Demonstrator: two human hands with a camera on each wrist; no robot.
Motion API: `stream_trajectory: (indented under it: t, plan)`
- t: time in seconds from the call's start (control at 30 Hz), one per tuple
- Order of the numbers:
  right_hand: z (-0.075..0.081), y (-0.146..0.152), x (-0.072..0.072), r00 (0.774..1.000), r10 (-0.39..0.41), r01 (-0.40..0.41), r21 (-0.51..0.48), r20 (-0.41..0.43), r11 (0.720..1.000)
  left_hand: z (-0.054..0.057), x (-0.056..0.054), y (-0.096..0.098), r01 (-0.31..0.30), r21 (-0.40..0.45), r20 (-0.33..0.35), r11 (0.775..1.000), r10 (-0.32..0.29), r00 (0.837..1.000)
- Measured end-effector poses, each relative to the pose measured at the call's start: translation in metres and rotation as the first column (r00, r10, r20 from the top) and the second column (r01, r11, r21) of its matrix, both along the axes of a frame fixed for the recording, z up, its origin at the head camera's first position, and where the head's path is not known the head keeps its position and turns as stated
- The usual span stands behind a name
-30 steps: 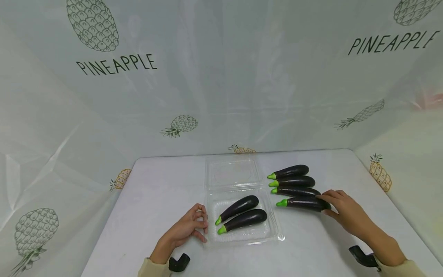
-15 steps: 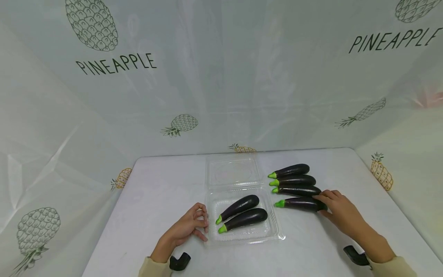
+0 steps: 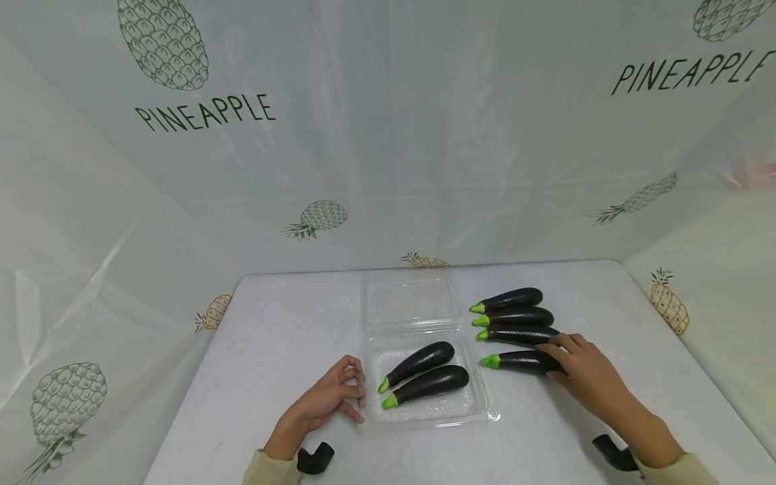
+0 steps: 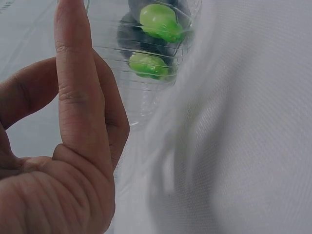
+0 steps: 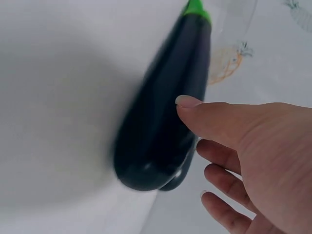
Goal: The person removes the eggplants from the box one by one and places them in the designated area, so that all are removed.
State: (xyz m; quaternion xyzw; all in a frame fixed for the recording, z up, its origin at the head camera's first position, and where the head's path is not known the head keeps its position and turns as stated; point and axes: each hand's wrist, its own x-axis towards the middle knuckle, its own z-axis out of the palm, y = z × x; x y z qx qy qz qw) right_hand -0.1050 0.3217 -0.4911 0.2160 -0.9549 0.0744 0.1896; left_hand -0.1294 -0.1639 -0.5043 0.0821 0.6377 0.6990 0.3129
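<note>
A clear plastic clamshell container (image 3: 475, 404) lies with its lid (image 3: 409, 302) folded back. Inside it are two dark eggplants (image 3: 427, 385) with green stems, side by side. My left hand (image 3: 330, 394) rests its relaxed fingertips at the container's left rim; the left wrist view has two green stems (image 4: 158, 22) behind the clear wall. On the right, my right hand (image 3: 585, 374) pinches the fat end of the nearest loose eggplant (image 3: 523, 362). In the right wrist view, the thumb presses that eggplant's dark side (image 5: 161, 107), and the other fingers are partly hidden behind it.
Three more eggplants (image 3: 515, 316) lie in a close row just beyond the pinched one, stems to the left. They are right of the container on the white table (image 3: 291, 330). A pineapple-printed sheet (image 3: 388, 168) hangs behind and at the sides.
My right hand has shifted left, and the pinched eggplant has come slightly nearer me, widening its gap from the row. The left hand and the container have stayed in place.
</note>
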Motion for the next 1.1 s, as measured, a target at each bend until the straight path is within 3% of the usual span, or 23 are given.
stream_trajectory:
  t: [0.2, 0.47, 0.7, 1.1]
  plan:
    - [0.008, -0.017, 0.003, 0.997, 0.065, -0.065, 0.004, -0.034, 0.998, 0.000, 0.000, 0.000, 0.000, 0.003, 0.002, 1.000, 0.000, 1.000]
    - [0.033, -0.062, 0.005, 0.986, 0.159, -0.159, 0.018, -0.054, 0.987, -0.001, 0.000, 0.000, -0.001, -0.004, -0.005, 1.000, 0.001, 1.000]
    - [0.041, -0.102, 0.003, 0.966, 0.257, -0.259, 0.059, 0.030, 0.964, 0.000, -0.001, 0.000, -0.006, -0.005, 0.000, 1.000, 0.006, 1.000]
    - [0.035, -0.138, -0.006, 0.919, 0.362, -0.381, 0.123, 0.154, 0.916, 0.001, 0.000, 0.001, -0.002, 0.005, 0.002, 1.000, 0.002, 1.000]
